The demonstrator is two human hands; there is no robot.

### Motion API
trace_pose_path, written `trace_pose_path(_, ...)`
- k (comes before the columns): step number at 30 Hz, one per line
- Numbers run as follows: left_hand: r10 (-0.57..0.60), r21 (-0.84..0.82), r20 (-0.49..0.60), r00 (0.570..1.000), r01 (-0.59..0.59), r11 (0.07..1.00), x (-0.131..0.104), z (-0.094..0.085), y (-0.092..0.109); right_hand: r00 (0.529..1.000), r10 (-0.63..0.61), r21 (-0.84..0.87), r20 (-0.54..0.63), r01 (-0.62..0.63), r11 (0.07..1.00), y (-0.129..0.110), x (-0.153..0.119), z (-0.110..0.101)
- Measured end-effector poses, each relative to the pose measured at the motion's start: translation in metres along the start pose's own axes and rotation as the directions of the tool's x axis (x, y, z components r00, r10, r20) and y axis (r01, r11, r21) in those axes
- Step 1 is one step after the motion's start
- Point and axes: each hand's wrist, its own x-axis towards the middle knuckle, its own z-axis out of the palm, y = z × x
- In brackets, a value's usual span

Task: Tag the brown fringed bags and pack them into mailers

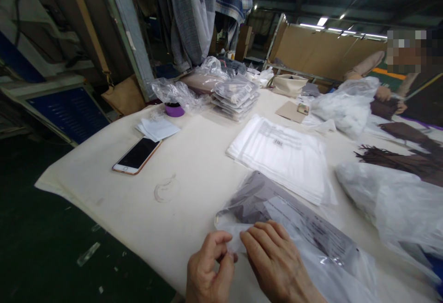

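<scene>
Plastic, clear and crinkled, sits pinched in the grip of the left hand (207, 270): thumb and forefinger close on the near corner of a packed polybag (294, 229) at the desk's front edge. The right hand (277, 261) lies flat on the same bag just beside the left, fingers together and pressing the film down, holding nothing between them. Inside the bag is a folded grey garment, and printed text runs along its upper face. The bag lies slantwise from the near edge toward the right.

Just beyond it, touching or nearly so, is a stack of flat white bags (282, 155) with a small barcode label on top. To the right a loose heap of clear plastic (391, 206) covers the desk's edge, and behind that lie dark brown fringed pieces (398, 160).

On the left part of the cream desk (104, 178) rests a phone (137, 155), screen up and dark, with folded white paper (157, 129) behind it and a purple tape roll (174, 109) further back. A pile of bagged grey items (235, 97) stands mid-desk near the far side. At the far right another person's hand (383, 93) rests by more plastic.
</scene>
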Motion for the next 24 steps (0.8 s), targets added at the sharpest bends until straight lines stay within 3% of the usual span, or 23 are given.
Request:
trace_pose_path(5,0.09,0.092,-0.031,0.995,-0.087,0.992,-0.002,0.002,-0.004,0.99,-0.049,-0.065,-0.132,0.041,0.997,-0.004,-0.006,-0.003)
trace_pose_path(9,0.211,0.166,-0.047,0.976,-0.201,0.966,0.001,0.001,-0.006,0.987,-0.142,-0.165,-0.071,0.129,0.978,-0.014,-0.016,-0.002)
trace_pose_path(15,0.329,0.246,-0.032,0.944,-0.311,0.918,0.001,0.002,-0.012,0.998,0.056,-0.087,-0.041,-0.06,0.994,-0.015,-0.028,0.024)
trace_pose_path(19,0.426,0.272,0.025,0.904,-0.416,0.868,0.002,-0.001,-0.013,0.998,-0.022,-0.054,0.062,0.025,0.998,-0.005,-0.035,0.04)
trace_pose_path(21,0.452,0.276,0.034,0.892,-0.443,0.853,0.004,-0.002,-0.012,0.992,0.007,-0.022,0.128,-0.005,1.0,-0.001,-0.035,0.047)
trace_pose_path(24,0.446,0.272,0.029,0.895,-0.436,0.858,0.006,-0.004,-0.011,0.994,0.092,-0.044,0.06,-0.089,0.995,0.002,-0.034,0.058)
